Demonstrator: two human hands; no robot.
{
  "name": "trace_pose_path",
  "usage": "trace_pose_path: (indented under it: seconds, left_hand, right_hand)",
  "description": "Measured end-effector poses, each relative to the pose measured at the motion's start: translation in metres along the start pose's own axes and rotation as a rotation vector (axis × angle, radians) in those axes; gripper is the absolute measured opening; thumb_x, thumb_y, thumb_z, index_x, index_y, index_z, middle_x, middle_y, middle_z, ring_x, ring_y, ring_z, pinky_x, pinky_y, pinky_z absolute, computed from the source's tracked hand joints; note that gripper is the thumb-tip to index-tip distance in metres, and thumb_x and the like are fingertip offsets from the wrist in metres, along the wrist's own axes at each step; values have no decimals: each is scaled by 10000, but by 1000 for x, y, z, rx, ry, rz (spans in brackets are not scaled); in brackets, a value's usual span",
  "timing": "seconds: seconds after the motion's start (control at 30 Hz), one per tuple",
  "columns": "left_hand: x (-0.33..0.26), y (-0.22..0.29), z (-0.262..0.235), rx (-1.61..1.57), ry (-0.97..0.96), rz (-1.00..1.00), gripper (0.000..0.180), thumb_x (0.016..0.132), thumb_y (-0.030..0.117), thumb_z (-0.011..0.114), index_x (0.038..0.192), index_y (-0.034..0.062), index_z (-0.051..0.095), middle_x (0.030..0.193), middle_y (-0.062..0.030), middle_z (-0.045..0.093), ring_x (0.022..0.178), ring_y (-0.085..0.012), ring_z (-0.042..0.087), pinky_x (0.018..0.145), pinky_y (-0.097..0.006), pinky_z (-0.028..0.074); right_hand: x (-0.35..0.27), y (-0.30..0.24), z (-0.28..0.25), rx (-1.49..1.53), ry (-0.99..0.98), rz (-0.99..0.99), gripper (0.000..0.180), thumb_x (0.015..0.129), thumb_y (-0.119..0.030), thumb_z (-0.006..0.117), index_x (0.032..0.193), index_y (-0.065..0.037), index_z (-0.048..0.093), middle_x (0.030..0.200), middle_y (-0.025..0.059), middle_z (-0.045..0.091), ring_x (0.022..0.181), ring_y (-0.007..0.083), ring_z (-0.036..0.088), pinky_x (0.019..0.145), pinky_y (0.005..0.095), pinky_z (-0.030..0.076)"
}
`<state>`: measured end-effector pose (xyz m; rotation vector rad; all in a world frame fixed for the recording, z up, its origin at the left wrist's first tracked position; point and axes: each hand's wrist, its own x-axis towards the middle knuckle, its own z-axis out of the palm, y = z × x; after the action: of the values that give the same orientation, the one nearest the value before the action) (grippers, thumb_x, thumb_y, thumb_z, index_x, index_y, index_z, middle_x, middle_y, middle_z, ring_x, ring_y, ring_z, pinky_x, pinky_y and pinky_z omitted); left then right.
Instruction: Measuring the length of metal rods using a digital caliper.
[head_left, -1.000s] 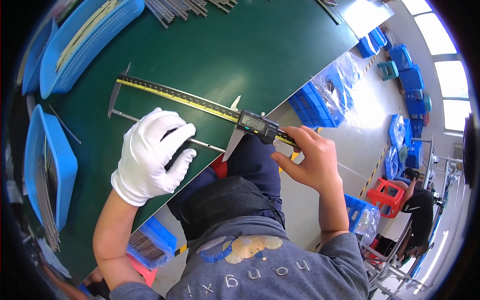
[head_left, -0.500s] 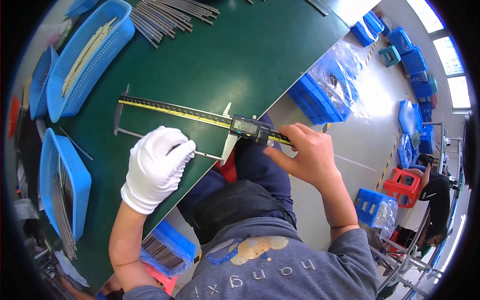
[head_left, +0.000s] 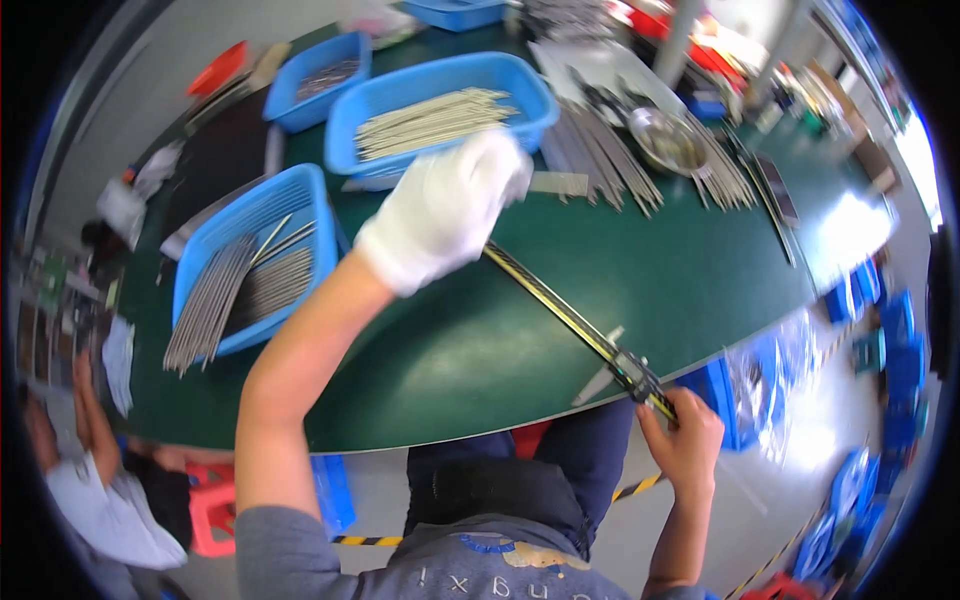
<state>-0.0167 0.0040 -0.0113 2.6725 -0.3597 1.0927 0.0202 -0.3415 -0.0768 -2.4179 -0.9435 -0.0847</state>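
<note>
My right hand [head_left: 690, 430] grips the near end of a digital caliper [head_left: 560, 312], beside its display. The caliper slants away over the green table, its far end passing behind the white glove. My left hand [head_left: 440, 215], in that glove, is raised in front of a blue basket [head_left: 340, 135] of pale rods [head_left: 435, 122]. Its fingers look curled and are blurred; what they hold, if anything, cannot be made out. A pale flat strip [head_left: 560, 184] shows just right of the glove. No rod is visible between the caliper jaws.
At left stands a blue basket [head_left: 322, 200] with grey rods [head_left: 215, 300]. Rod bundles [head_left: 610, 160] and a metal bowl [head_left: 668, 140] lie at the far right. Blue crates [head_left: 715, 385] stand beyond the table edge [head_left: 700, 362]. Another person [head_left: 110, 500] sits at lower left.
My left hand has moved from the rod at the caliper toward the basket of pale rods. The rod has left the jaws. The view has turned left, and the right hand still holds the caliper.
</note>
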Motion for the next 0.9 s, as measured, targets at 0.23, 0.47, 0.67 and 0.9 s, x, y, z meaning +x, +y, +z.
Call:
trace_pose_path:
  seconds: [0.23,0.47,0.67,0.9]
  left_hand:
    - [8,-124,38,206,-411,-779,395,882,326,473,956,2,686,992,-235,652,913,-383,629,828,-444,485]
    - [-8,-60,-52,504,-498,-808,462,923,416,378,1045,60,647,1077,-173,637,1042,-333,605,893,-457,464]
    - [-85,-72,-99,651,-606,-658,570,954,484,338,1354,93,451,1364,-187,422,1288,-318,394,1041,-468,340]
    - [-29,-74,-71,206,-545,-895,573,976,468,288,1222,34,569,1183,-183,576,1179,-328,479,1058,-413,315]
  right_hand:
    - [-7,18,3,-38,14,11,272,745,-251,750,811,-38,595,625,94,537,490,239,486,469,337,367]
    - [-4,31,-3,-61,-23,12,256,778,-236,721,833,-24,588,627,96,532,487,235,477,471,340,365]
    - [1,29,-5,-67,-18,-12,251,778,-241,721,814,-36,581,611,85,511,475,223,465,467,335,362]
    - [0,24,-2,-55,-49,-17,246,751,-224,739,821,-29,606,622,84,526,477,227,480,468,335,370]
